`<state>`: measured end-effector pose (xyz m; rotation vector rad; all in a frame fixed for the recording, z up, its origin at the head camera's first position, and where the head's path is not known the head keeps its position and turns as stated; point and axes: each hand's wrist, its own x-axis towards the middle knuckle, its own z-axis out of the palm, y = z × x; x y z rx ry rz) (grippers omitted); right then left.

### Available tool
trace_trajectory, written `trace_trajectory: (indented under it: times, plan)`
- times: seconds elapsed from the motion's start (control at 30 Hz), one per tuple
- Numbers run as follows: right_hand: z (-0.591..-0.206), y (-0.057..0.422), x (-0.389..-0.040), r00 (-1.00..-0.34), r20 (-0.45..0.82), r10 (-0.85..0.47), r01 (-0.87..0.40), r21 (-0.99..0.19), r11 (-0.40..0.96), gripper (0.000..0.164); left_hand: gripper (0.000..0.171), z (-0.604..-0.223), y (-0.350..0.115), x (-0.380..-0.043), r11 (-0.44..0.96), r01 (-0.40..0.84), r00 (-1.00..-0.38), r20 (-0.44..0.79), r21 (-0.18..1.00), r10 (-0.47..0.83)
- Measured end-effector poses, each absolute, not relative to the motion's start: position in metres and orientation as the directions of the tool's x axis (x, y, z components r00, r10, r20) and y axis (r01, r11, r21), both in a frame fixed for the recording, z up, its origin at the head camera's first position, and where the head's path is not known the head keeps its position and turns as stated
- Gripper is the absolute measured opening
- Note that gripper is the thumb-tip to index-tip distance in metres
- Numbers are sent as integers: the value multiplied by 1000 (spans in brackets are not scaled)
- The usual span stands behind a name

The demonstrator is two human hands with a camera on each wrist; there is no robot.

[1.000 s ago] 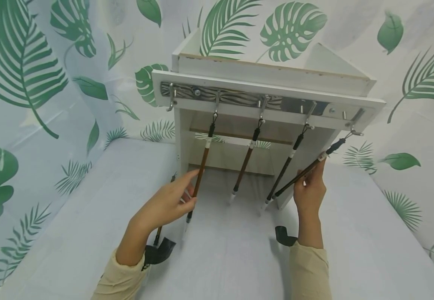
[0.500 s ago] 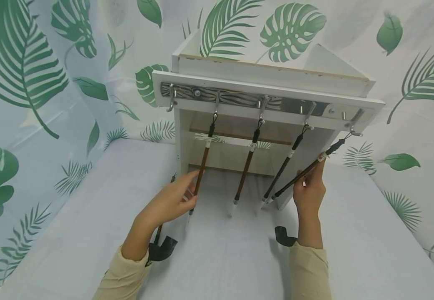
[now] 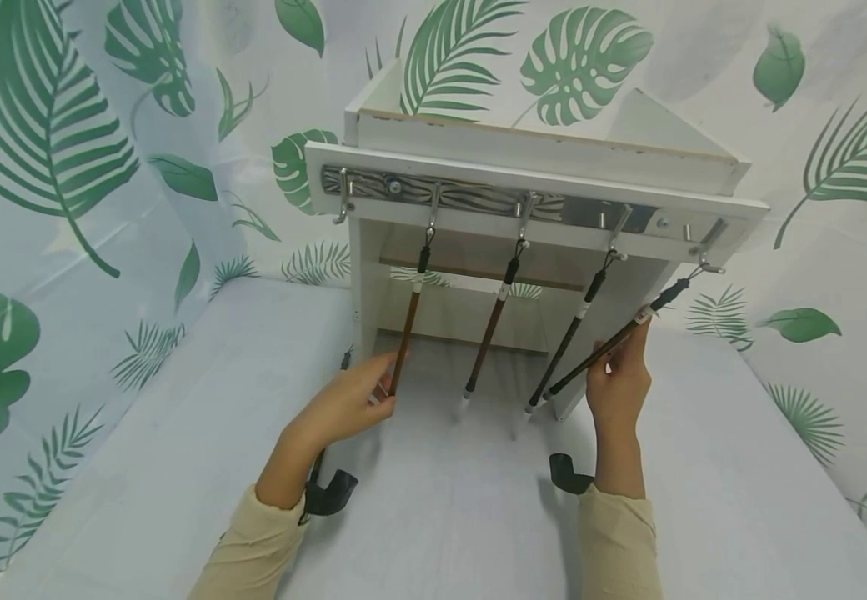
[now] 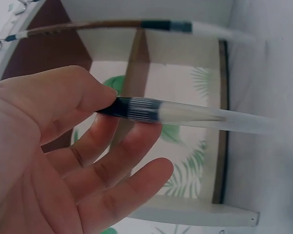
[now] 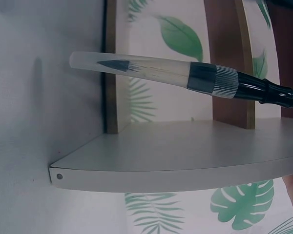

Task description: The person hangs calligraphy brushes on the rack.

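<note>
Several calligraphy brushes with clear caps hang by cord loops from a hook rail. My left hand pinches the left hanging calligraphy brush near its lower end; in the left wrist view, thumb and fingertips meet at its dark collar, the other fingers spread below. My right hand holds the rightmost calligraphy brush high on its handle, tilting it so its tip points down-left. In the right wrist view its capped dark bristles show. Between them hang a brown brush and a darker brush.
The rail is fixed across a white shelf unit standing on a pale surface. Another brush shows behind my left forearm, partly hidden. A leaf-patterned sheet covers the walls behind. A curved black piece sits at my left wrist.
My left hand has shifted slightly right and lower along the left brush. The two middle brushes have swung a little. My right hand stays nearly still.
</note>
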<state>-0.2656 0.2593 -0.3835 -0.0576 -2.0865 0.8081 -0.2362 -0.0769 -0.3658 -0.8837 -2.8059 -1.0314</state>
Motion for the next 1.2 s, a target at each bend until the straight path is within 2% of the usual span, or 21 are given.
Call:
trace_trajectory:
  times: [0.33,0.53,0.8,1.2]
  plan:
    - [-384,259,-265,-612,726,313,-262,-560,786,75,45,-382,-79,-245,660,501,-844,145,560,517]
    - [-383,259,-265,-613,727,308,-263,-556,789,76,54,-384,-85,-246,697,448,-852,30,560,523]
    - [-382,259,-264,-604,740,297,-274,-543,794,72,61,-380,-98,-247,757,293,-883,-138,584,448]
    - [-383,259,-264,-612,729,305,-267,-553,789,70,64,-381,-124,-253,821,153,-920,-225,549,322]
